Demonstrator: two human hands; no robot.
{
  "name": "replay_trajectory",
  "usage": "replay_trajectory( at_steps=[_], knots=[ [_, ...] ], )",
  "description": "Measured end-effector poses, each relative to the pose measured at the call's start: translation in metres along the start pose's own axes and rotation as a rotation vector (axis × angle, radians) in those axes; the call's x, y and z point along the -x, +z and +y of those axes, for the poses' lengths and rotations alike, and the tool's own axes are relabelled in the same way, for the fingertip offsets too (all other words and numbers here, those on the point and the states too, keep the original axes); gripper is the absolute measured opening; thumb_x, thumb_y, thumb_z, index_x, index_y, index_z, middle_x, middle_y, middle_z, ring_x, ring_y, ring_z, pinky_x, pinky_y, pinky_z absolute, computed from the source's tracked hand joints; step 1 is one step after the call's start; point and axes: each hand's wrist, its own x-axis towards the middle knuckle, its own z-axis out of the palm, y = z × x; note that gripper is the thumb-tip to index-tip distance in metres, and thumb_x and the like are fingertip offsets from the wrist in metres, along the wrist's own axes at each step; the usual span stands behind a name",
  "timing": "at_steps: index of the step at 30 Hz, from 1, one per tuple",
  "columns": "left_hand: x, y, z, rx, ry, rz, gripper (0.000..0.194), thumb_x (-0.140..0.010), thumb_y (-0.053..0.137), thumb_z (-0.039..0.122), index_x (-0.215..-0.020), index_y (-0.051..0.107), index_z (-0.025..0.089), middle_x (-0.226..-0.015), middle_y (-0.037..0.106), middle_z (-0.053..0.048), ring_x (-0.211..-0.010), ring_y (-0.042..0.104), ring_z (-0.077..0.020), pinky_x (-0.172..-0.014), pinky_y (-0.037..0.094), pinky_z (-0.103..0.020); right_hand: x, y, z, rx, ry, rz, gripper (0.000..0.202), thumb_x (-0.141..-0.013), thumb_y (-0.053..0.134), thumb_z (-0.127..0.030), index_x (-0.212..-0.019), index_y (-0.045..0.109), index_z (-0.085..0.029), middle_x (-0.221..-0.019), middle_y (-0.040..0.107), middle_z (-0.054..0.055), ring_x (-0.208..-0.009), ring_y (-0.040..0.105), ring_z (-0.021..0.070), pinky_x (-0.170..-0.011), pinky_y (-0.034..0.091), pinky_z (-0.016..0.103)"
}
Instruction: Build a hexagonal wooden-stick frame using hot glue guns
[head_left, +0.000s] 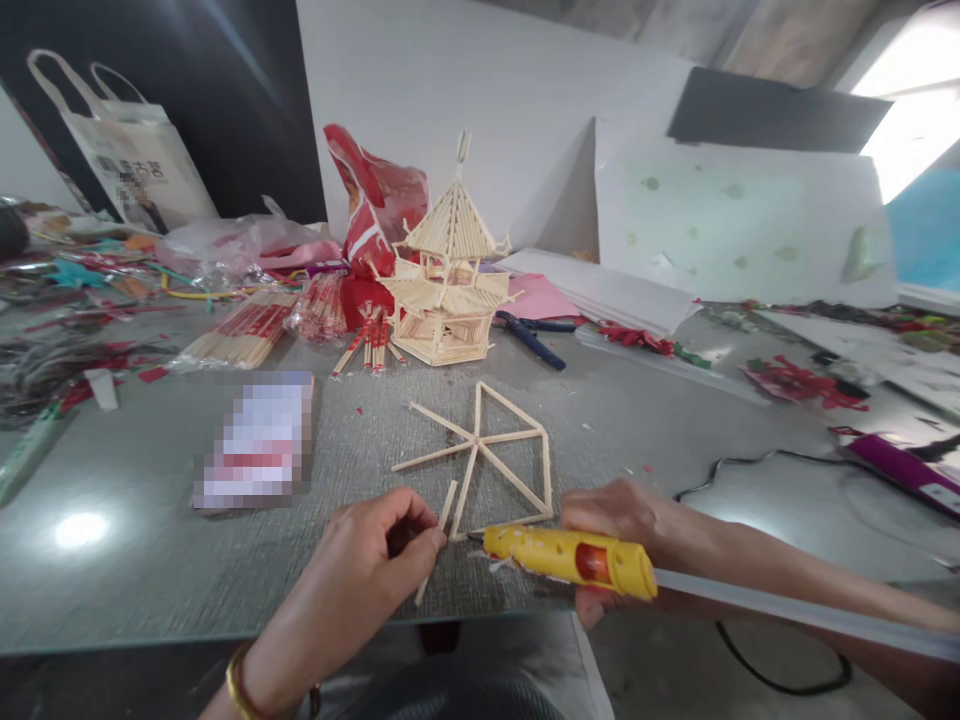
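Note:
A six-spoked frame of pale wooden sticks (pixel 477 441) lies flat on the grey table (pixel 352 430); sticks join some spoke ends along its right side and front. My left hand (pixel 379 555) pinches a loose stick (pixel 448 505) beside the frame's front corner. In my right hand (pixel 615 520) is a yellow glue gun (pixel 566 558), its dark nozzle at that same corner and a long whitish glue stick (pixel 787 615) running out of its back. Behind the frame stands a pagoda model (pixel 450 285) built of similar sticks.
A phone-like object (pixel 259 440) with a blurred screen lies at the left. Bundled sticks (pixel 244 325), a red bag (pixel 382 200) and blue-handled pliers (pixel 534 338) are farther back. To the right are a black cable (pixel 780 455) and a purple tool (pixel 904 475).

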Motion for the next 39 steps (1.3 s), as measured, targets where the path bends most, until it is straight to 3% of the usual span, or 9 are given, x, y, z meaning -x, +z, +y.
replay_trajectory(
  at_steps=[7, 23, 33, 39],
  knots=[
    [0.000, 0.000, -0.001, -0.020, -0.027, -0.018, 0.025, -0.085, 0.049, 0.039, -0.075, 0.059, 0.018, -0.057, 0.051, 0.004, -0.054, 0.044, -0.0105, -0.049, 0.031, -0.022, 0.001, -0.002, -0.002, 0.026, 0.013, 0.002, 0.033, -0.078, 0.067, -0.044, -0.070, 0.048, -0.018, -0.063, 0.047, -0.003, -0.053, 0.043, 0.0081, -0.048, 0.029, 0.021],
    [0.001, -0.002, 0.000, -0.023, -0.050, -0.047, 0.028, -0.085, 0.048, 0.043, -0.077, 0.059, 0.018, -0.059, 0.051, 0.004, -0.056, 0.047, -0.0111, -0.051, 0.035, -0.022, 0.012, -0.017, -0.017, 0.002, 0.162, -0.088, 0.027, -0.086, 0.059, -0.035, -0.069, 0.048, -0.016, -0.066, 0.051, -0.001, -0.058, 0.048, 0.0085, -0.052, 0.034, 0.020],
    [-0.001, -0.001, -0.002, -0.028, -0.067, -0.028, 0.027, -0.082, 0.049, 0.044, -0.074, 0.059, 0.020, -0.055, 0.048, 0.004, -0.053, 0.043, -0.0115, -0.049, 0.033, -0.022, 0.027, -0.016, -0.009, -0.023, 0.152, -0.047, 0.026, -0.083, 0.063, -0.034, -0.071, 0.050, -0.015, -0.067, 0.050, -0.002, -0.057, 0.047, 0.0066, -0.051, 0.033, 0.019],
    [0.002, 0.001, -0.001, 0.014, -0.088, -0.015, 0.030, -0.081, 0.047, 0.046, -0.076, 0.060, 0.020, -0.057, 0.050, 0.003, -0.054, 0.044, -0.0126, -0.050, 0.034, -0.022, 0.041, -0.016, -0.004, 0.076, 0.192, 0.005, 0.030, -0.080, 0.066, -0.038, -0.072, 0.047, -0.017, -0.066, 0.044, -0.004, -0.054, 0.041, 0.0055, -0.047, 0.028, 0.019]
  ],
)
